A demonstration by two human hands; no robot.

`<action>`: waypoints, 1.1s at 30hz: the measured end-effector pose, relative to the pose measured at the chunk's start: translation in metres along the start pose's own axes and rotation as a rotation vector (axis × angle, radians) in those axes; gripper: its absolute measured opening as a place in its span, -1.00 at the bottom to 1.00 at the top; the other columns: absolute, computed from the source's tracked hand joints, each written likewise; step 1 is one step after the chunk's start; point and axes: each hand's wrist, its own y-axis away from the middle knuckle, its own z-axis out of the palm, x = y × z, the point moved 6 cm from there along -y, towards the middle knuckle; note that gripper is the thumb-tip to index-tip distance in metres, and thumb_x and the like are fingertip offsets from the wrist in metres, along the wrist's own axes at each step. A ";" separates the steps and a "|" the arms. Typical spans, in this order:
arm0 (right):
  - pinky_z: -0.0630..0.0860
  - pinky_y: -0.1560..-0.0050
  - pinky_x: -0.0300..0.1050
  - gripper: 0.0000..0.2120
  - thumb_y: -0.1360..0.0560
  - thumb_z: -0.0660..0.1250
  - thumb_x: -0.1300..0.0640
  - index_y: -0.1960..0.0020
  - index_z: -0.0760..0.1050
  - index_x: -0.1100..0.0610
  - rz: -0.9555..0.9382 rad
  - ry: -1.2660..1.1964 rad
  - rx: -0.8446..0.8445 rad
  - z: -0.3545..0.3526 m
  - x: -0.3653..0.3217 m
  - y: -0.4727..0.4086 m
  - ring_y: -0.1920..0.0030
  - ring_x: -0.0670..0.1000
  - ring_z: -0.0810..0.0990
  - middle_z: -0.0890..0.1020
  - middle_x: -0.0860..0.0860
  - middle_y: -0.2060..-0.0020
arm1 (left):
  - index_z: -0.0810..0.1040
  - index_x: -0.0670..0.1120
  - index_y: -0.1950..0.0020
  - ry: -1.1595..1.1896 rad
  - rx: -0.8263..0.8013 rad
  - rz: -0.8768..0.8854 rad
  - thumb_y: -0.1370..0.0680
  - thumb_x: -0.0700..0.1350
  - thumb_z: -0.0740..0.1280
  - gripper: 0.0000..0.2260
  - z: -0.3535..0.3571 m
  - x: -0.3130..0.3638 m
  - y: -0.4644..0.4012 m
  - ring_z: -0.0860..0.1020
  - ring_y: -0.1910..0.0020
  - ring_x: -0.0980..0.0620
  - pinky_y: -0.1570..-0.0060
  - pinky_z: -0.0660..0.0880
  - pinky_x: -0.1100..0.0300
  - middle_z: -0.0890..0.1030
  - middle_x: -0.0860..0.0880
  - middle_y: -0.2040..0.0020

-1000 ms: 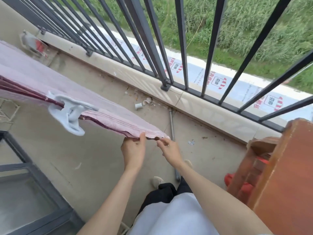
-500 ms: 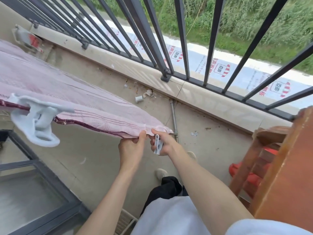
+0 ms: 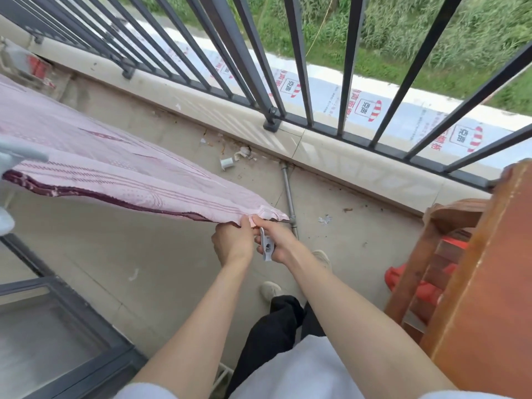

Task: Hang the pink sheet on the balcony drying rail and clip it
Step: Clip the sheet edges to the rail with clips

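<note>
Both hands meet at the near end of the pink sheet (image 3: pixel 121 165), which stretches flat from the left edge of the view toward the middle, its dark maroon hem running along the lower side. The left hand (image 3: pixel 234 242) pinches the end of the fabric, thumb on top, grip closed on the folded edge. Right beside it, touching, the right hand (image 3: pixel 277 239) wraps around a small pale grey clip (image 3: pixel 267 246), fingers closed on it; the clip points up at the sheet's edge, though whether its mouth bites the cloth is hidden behind the fingers. At the far left edge a larger white clip (image 3: pixel 17 156) sits on the sheet, only partly in frame and blurred. The rail under the fabric cannot be made out. Below lies the bare balcony floor (image 3: pixel 144 269) with bits of debris and a thin metal pipe (image 3: pixel 288 197). The dark railing (image 3: pixel 299 61) runs across the top, greenery beyond it. A brown wooden chair (image 3: pixel 475 269) stands at the right.
</note>
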 end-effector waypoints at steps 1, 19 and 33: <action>0.26 0.55 -0.36 -0.84 -0.52 0.28 0.03 0.22 0.46 0.04 -0.013 -0.007 -0.004 -0.001 0.001 -0.002 0.60 -0.17 0.39 0.52 -0.12 0.59 | 0.55 -0.32 -0.01 0.013 0.014 -0.014 -0.53 -0.10 0.19 -0.70 0.001 -0.001 -0.001 0.49 -0.09 -0.28 -0.01 0.39 0.06 0.58 -0.31 -0.06; 0.25 0.43 -0.23 -0.80 -0.54 0.19 0.03 0.21 0.44 0.08 -0.051 -0.124 0.049 -0.007 0.005 -0.001 0.45 -0.10 0.34 0.42 -0.06 0.45 | 0.54 -0.23 -0.13 0.095 -0.012 -0.094 -0.50 -0.13 0.15 -0.68 0.014 -0.018 -0.017 0.51 -0.13 -0.22 -0.18 0.41 0.04 0.57 -0.26 -0.14; 0.62 0.19 -0.11 -0.92 -0.53 0.21 0.34 0.12 0.46 0.27 -0.086 -0.557 0.067 -0.040 0.003 0.017 0.19 0.06 0.52 0.48 0.12 0.22 | 0.59 -0.25 -0.05 -0.045 -0.019 0.141 -0.56 -0.08 0.15 -0.69 0.014 -0.015 -0.022 0.55 -0.10 -0.18 -0.15 0.37 0.11 0.65 -0.23 -0.04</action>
